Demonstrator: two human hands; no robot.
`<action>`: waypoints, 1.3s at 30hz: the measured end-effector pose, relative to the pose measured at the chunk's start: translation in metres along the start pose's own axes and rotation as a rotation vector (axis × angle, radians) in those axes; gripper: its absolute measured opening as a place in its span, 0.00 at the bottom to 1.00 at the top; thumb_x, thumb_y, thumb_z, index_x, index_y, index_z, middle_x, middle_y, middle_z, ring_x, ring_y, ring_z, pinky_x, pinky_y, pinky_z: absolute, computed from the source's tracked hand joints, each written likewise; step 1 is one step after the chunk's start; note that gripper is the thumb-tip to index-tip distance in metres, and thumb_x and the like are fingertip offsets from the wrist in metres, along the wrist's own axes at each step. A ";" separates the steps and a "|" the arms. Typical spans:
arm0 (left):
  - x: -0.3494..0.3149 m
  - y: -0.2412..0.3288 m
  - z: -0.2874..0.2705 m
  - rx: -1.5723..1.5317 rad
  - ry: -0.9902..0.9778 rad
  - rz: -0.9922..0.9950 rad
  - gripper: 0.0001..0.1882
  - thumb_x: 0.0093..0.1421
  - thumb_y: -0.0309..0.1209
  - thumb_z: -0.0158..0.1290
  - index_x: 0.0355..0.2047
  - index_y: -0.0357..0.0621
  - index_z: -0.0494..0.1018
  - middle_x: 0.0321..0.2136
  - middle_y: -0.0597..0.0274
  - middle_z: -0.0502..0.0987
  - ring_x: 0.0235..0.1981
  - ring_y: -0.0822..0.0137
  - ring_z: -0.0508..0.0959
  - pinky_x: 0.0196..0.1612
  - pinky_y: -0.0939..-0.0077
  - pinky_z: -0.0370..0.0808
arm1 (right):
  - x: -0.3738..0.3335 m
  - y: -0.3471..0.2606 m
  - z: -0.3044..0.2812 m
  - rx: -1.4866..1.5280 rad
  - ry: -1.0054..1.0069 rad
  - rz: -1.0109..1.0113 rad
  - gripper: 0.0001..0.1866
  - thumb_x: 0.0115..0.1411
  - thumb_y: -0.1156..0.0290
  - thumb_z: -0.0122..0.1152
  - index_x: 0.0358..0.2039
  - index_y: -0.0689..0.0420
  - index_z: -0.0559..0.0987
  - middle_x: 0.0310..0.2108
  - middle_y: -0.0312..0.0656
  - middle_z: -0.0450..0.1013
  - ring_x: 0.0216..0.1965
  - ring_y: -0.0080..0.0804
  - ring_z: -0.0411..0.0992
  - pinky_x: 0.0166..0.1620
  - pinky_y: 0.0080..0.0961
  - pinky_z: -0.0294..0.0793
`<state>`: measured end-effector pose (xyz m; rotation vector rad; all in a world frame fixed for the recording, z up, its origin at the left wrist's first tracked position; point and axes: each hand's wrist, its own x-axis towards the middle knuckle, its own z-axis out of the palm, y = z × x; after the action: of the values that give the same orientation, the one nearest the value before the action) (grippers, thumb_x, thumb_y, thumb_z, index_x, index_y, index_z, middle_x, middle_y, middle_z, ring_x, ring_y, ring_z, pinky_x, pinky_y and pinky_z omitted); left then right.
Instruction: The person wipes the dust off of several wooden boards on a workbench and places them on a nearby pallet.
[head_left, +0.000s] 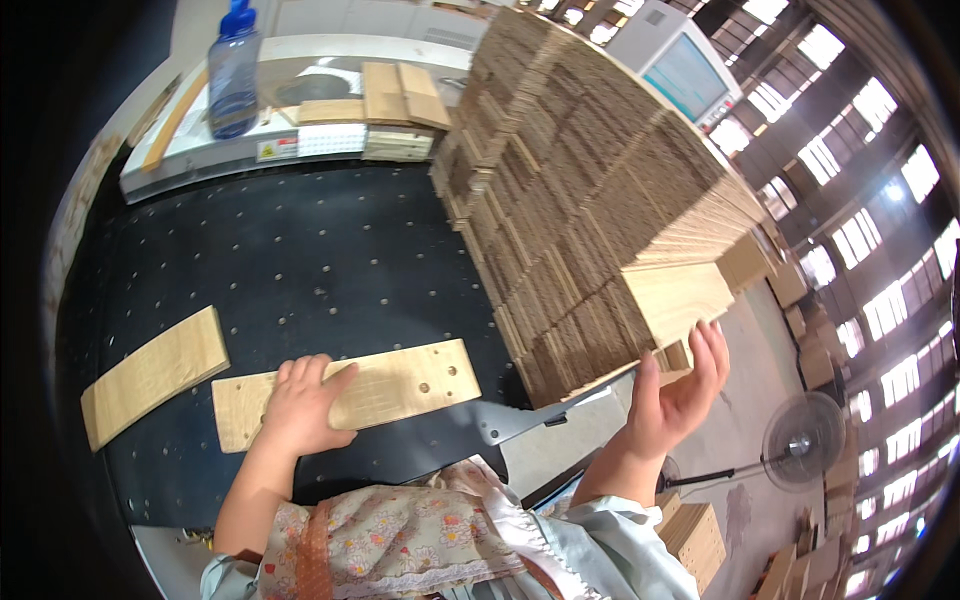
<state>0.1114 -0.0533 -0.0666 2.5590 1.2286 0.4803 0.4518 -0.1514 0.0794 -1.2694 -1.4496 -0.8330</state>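
Note:
A pale wooden board (400, 385) with drilled holes near its ends lies on the black, dotted tabletop (330, 255). Across its left half rests my left hand (305, 405), palm down, with the fingers laid flat and the thumb apart. Another plain wooden board (155, 375) lies slanted to the left, apart from the first. My right hand (680, 395) is raised at the near corner of a tall stack of boards (580, 230). Its fingers and thumb are spread, and nothing shows between them. Close beyond the fingertips is a pale board face (680, 300) on the stack.
At the back, a white machine ledge (180, 165) carries a blue water bottle (233, 85) and several wooden pieces (385, 95). A grey metal bracket (520, 422) juts from the near table edge. On the floor to the right stands a fan (800, 443) beside more stacked boards (695, 545).

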 end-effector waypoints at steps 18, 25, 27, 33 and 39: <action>-0.001 -0.003 0.005 0.019 -0.027 0.013 0.47 0.28 0.43 0.68 0.55 0.49 0.69 0.50 0.48 0.65 0.54 0.50 0.64 0.59 0.57 0.55 | -0.036 0.061 -0.012 0.574 0.118 0.591 0.29 0.51 0.83 0.57 0.56 0.56 0.66 0.59 0.40 0.58 0.60 0.33 0.58 0.58 0.31 0.63; -0.003 -0.002 0.004 0.022 -0.021 0.005 0.45 0.30 0.42 0.68 0.54 0.50 0.70 0.50 0.49 0.66 0.53 0.51 0.64 0.58 0.58 0.56 | -0.043 0.084 -0.026 0.740 0.454 1.069 0.16 0.62 0.57 0.54 0.43 0.55 0.69 0.35 0.36 0.72 0.35 0.28 0.73 0.30 0.31 0.79; -0.003 -0.002 0.003 0.028 -0.008 -0.005 0.45 0.30 0.43 0.68 0.54 0.50 0.70 0.49 0.49 0.66 0.53 0.51 0.64 0.58 0.58 0.56 | -0.050 0.107 -0.025 1.067 0.243 1.262 0.18 0.61 0.50 0.55 0.36 0.53 0.72 0.25 0.34 0.73 0.23 0.27 0.72 0.24 0.29 0.78; -0.003 -0.007 0.003 0.017 0.001 0.052 0.44 0.32 0.46 0.66 0.54 0.52 0.70 0.49 0.49 0.67 0.52 0.52 0.65 0.57 0.58 0.57 | -0.032 0.104 -0.017 0.880 0.096 1.360 0.21 0.58 0.46 0.58 0.37 0.52 0.74 0.19 0.33 0.74 0.14 0.26 0.70 0.17 0.25 0.74; -0.004 -0.009 0.008 0.038 -0.013 0.040 0.45 0.32 0.49 0.67 0.54 0.51 0.70 0.49 0.48 0.67 0.54 0.52 0.64 0.58 0.59 0.56 | -0.025 0.098 -0.017 1.074 0.296 1.351 0.20 0.59 0.63 0.56 0.49 0.57 0.69 0.41 0.43 0.74 0.37 0.37 0.73 0.35 0.34 0.76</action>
<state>0.1055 -0.0516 -0.0778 2.6193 1.1954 0.4522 0.5503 -0.1535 0.0494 -0.8679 -0.3592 0.6079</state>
